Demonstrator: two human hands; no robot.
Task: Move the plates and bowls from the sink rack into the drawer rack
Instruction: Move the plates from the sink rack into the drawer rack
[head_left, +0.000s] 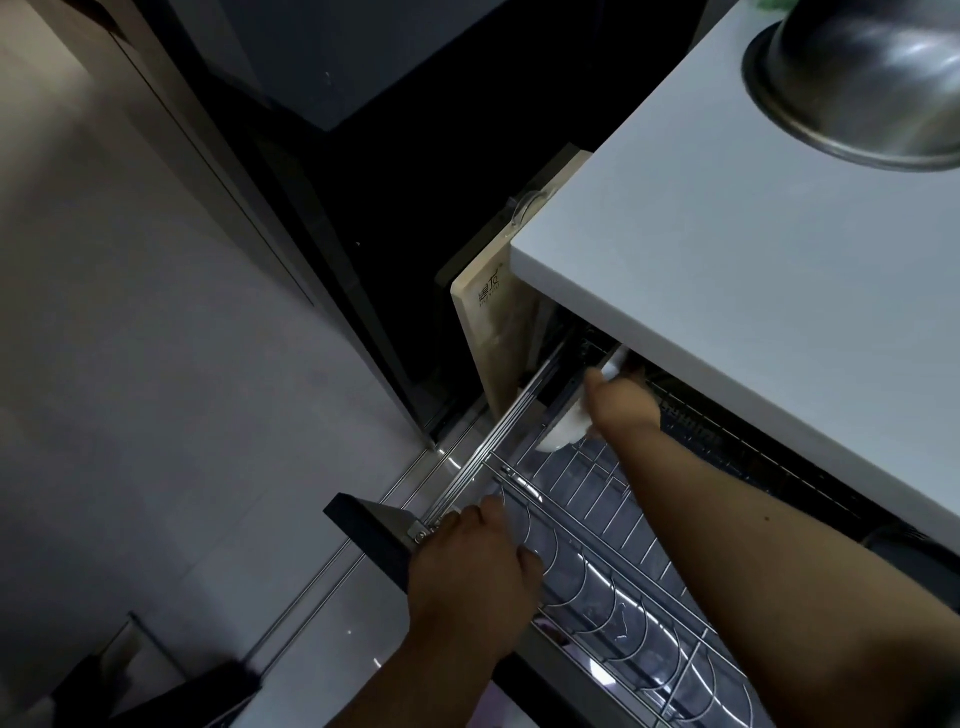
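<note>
head view: i see a white dish (563, 428) at the far end of the pulled-out wire drawer rack (587, 525), mostly tucked under the bench (727, 270); whether it is a plate or a bowl i cannot tell. my right hand (626, 402) has its grip clamped on it. my left hand (467, 566) rests on the rack's near rail, fingers curled over the edge. a wooden cutting board (498, 332) stands beside the cabinet, and a steel bowl (862, 78) sits on the bench top.
</note>
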